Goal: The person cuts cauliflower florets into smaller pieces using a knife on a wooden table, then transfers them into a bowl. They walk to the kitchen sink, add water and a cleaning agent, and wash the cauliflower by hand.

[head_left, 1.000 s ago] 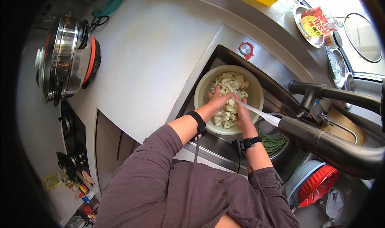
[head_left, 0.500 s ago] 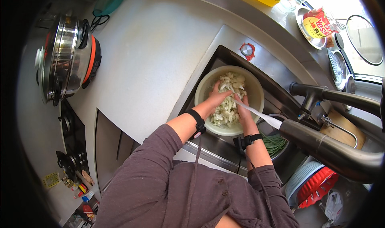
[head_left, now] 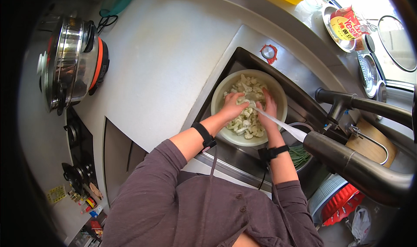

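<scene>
The left hand (head_left: 233,107) is curling partway over small white cauliflower florets (head_left: 246,124), its thumb reaching toward the stream of water (head_left: 278,122); I cannot tell whether it is gripping any. Half a second ago its fingers were stretching further up the pile. The right hand (head_left: 268,110) is now reaching higher along the right side, its fingers loosely extended and apparently not closing on anything. The florets are sitting inside a round, cream-coloured bowl (head_left: 218,100), which is resting in the dark metal sink (head_left: 241,153). The pile is lying looser and more spread than before, so the hands are probably turning it, letting water from the thick brushed-metal faucet (head_left: 336,153) reach different pieces. Long green beans (head_left: 298,155) are lying beyond the right forearm, in a separate container.
</scene>
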A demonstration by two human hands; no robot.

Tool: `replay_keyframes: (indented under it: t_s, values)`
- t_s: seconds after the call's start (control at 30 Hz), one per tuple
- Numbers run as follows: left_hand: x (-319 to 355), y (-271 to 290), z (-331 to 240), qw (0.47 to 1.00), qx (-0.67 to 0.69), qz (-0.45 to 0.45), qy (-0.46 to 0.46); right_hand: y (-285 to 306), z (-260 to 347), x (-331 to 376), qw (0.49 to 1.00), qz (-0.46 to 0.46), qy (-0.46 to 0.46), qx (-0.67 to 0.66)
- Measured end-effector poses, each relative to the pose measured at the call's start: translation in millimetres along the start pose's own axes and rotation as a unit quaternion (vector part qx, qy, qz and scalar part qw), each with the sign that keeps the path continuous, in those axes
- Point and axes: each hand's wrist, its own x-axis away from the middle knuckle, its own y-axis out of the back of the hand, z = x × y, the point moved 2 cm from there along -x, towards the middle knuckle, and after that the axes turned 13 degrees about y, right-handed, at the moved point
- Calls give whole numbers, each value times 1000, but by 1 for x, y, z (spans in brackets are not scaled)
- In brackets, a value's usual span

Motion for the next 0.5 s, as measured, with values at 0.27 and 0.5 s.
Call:
replay_keyframes:
  t_s: [0.27, 0.5]
  values:
    - [10, -2, 7, 998, -47, -30, 12, 1, -3, 10, 972, 10, -152, -179]
    - [36, -9, -14, 994, 67, 55, -64, 33, 47, 13, 969, -41, -62, -235]
